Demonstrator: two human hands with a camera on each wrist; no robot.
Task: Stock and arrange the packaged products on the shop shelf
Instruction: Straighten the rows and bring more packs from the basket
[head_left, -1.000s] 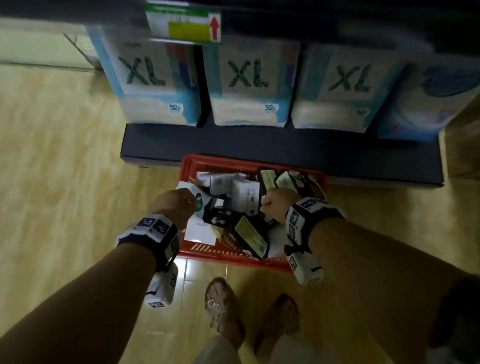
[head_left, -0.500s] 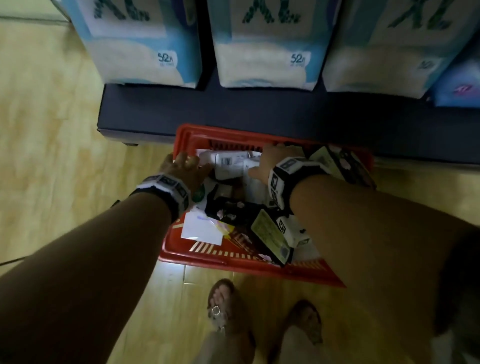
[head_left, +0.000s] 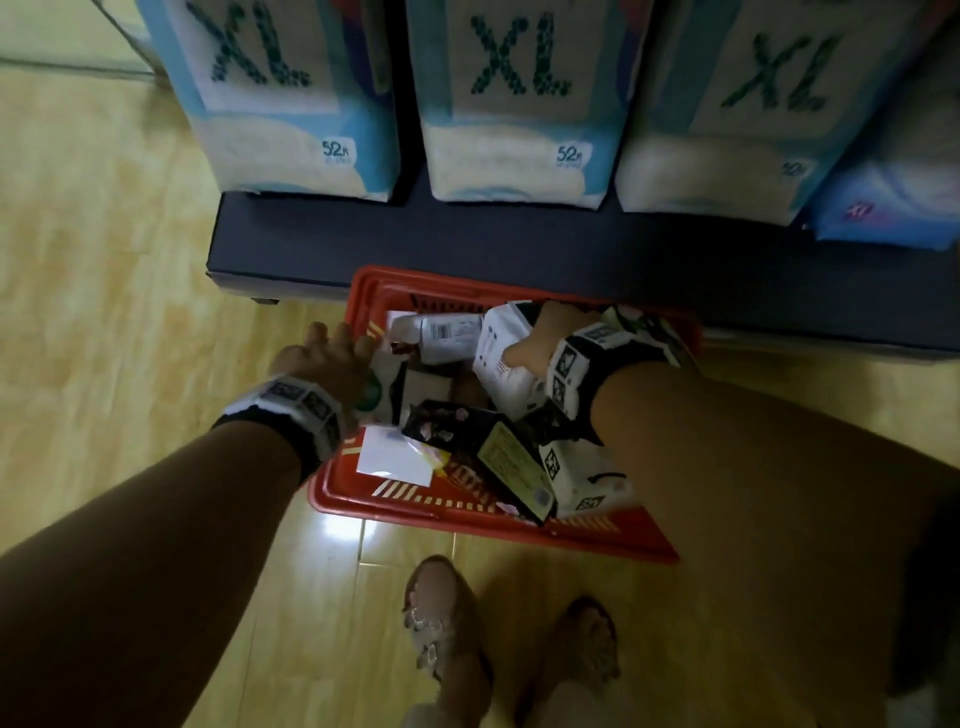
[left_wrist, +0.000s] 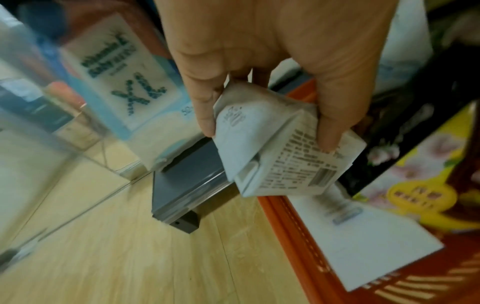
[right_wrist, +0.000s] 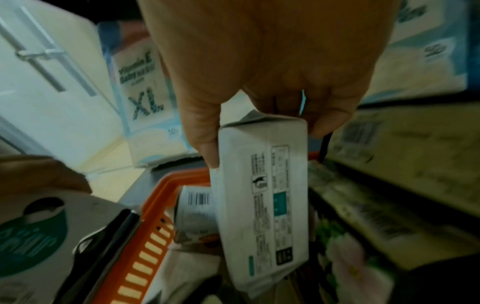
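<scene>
Head view, left to right: left hand (head_left: 332, 358) at the left rim of the red basket (head_left: 467, 525), which sits on the wood-look floor (head_left: 104, 312) right against the dark shelf base (head_left: 519, 244). Left wrist view: thumb and fingers (left_wrist: 205, 115) pinch a small white pack (left_wrist: 280, 152) with a barcode, held over the basket's edge. Basket holds a jumble of packaged products: white paper slip (head_left: 395, 460), black floral box (head_left: 452, 423), yellow-labelled pack (head_left: 514, 462), white bottle-like pack with barcode (head_left: 441, 332). Right hand (head_left: 545, 338) is inside the basket near its far side, gripping a flat white wipes-style pack (head_left: 504, 364); right wrist view shows the thumb along one long edge and the fingers (right_wrist: 324, 121) curled over the top, pack (right_wrist: 265, 197) hanging upright above the other goods. Behind on the shelf: three blue-white XL packs (head_left: 514, 104) in a row, a fourth blue pack (head_left: 893, 208) at far right. Person's feet (head_left: 441, 634) below the basket.
</scene>
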